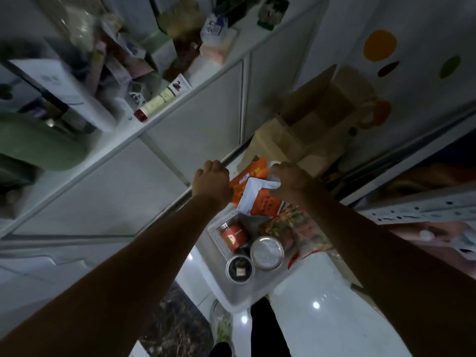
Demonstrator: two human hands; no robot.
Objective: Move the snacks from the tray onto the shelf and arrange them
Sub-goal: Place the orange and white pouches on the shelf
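A white tray (217, 231) sits low on the floor below me. It holds a red jar (233, 236), a silver-lidded tin (266, 252), a dark jar (240, 269) and a colourful packet (296, 228). Above its far end, my right hand (288, 182) grips the top of a white and orange snack packet (258, 200). My left hand (212, 177) is curled at the left edge of an orange packet (251, 171) that lies behind the first; its fingertips are hidden. The white shelf (180, 97) runs across the upper left, crowded with boxes and bottles.
A cardboard box (309, 124) stands open just beyond the tray by the wall. White cabinet doors (123, 191) lie under the shelf. A green rounded object (38, 143) sits at the shelf's left end. The floor is glossy white tile (322, 318).
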